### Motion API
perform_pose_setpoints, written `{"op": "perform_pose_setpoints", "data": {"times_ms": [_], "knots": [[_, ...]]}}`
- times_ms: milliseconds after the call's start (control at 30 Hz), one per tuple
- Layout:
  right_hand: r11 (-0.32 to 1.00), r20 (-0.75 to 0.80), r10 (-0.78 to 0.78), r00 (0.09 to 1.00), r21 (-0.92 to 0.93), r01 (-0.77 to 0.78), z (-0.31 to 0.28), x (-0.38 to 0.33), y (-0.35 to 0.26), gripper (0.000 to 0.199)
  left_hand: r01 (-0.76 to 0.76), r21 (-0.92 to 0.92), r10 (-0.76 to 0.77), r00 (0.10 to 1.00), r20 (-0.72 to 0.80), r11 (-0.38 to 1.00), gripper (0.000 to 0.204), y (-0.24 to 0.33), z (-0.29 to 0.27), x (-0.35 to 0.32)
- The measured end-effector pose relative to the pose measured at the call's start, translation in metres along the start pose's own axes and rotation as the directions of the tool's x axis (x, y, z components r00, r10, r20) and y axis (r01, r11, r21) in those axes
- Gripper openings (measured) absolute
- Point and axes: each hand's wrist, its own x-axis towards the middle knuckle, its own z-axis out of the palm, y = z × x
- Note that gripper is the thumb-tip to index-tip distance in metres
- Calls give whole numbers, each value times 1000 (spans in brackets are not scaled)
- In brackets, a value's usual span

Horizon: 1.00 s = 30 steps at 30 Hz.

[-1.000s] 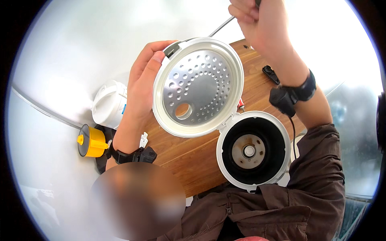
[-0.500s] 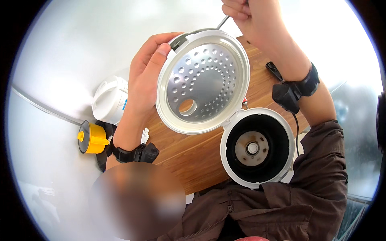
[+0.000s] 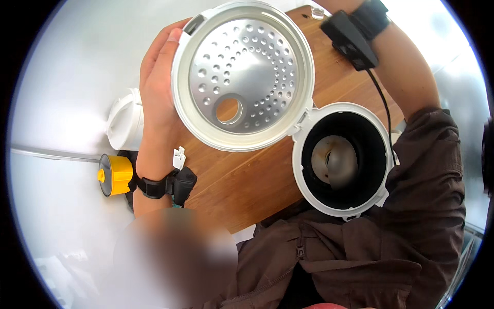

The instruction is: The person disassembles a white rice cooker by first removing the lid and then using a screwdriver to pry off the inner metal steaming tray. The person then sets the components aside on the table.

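The open lid [image 3: 244, 74] of a white rice cooker stands up, with its dimpled metal inner plate facing me and a round hole at the lower left of the plate. My left hand [image 3: 160, 72] grips the lid's left edge, thumb on the rim by a dark latch slot. A hinge [image 3: 303, 122] joins the lid to the cooker body [image 3: 298, 172], which is tilted toward me against my jacket. Inside its black wall a stained round plate [image 3: 320, 159] shows, partly covered by a blurred patch. Only my right forearm and wrist show at the upper right; that hand is beyond the top edge.
A small white plastic part [image 3: 179, 157] lies on the wooden table [image 3: 247, 180] near my left wrist. Farther left are a yellow container [image 3: 117, 175] and a white rounded appliance [image 3: 126, 119]. A small clear piece [image 3: 317, 13] sits at the table's far end. A black cable [image 3: 383, 98] hangs from my right wrist device.
The lid and my left hand have shifted up and left in the picture. My right hand, earlier holding a thin metal shaft at the lid's top edge, has gone out of the picture.
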Motion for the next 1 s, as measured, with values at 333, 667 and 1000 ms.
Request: {"op": "perform_pose_setpoints", "data": {"times_ms": [333, 667, 1000], "knots": [[905, 26, -375, 926, -207, 372, 53, 5, 17, 51, -69, -25, 63, 979, -194, 997, 38, -14, -42, 4], [858, 194, -458, 868, -158, 488, 42, 40, 40, 51, -240, 264, 278, 954, -117, 934, 41, -22, -87, 4], [836, 366, -468, 804, -110, 537, 63, 35, 45, 52, -227, 298, 289, 940, -182, 927, 35, -9, -94, -26]]}}
